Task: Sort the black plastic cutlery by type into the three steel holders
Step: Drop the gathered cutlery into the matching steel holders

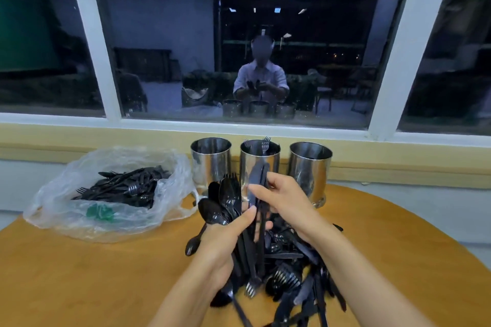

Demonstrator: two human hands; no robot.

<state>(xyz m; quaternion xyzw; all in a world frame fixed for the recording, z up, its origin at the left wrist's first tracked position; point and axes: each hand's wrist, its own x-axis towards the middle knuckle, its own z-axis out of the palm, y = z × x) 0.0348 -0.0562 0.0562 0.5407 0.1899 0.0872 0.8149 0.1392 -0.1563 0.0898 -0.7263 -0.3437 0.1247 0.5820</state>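
My left hand (pixel 225 239) grips a bunch of black cutlery (pixel 225 202), mostly spoons with some forks, held upright above the table. My right hand (pixel 281 196) pinches two or three black knives (pixel 257 180) that stand up from the same bunch. Below the hands lies a loose pile of black cutlery (pixel 289 276). Three steel holders stand in a row behind: the left holder (pixel 211 162), the middle holder (pixel 261 156) with forks sticking out of it, and the right holder (pixel 310 167) with something dark inside.
A clear plastic bag (pixel 106 194) with more black cutlery lies at the left on the round wooden table (pixel 93 273). A wall ledge and a dark window run right behind the holders. The table's curved edge falls away at the right.
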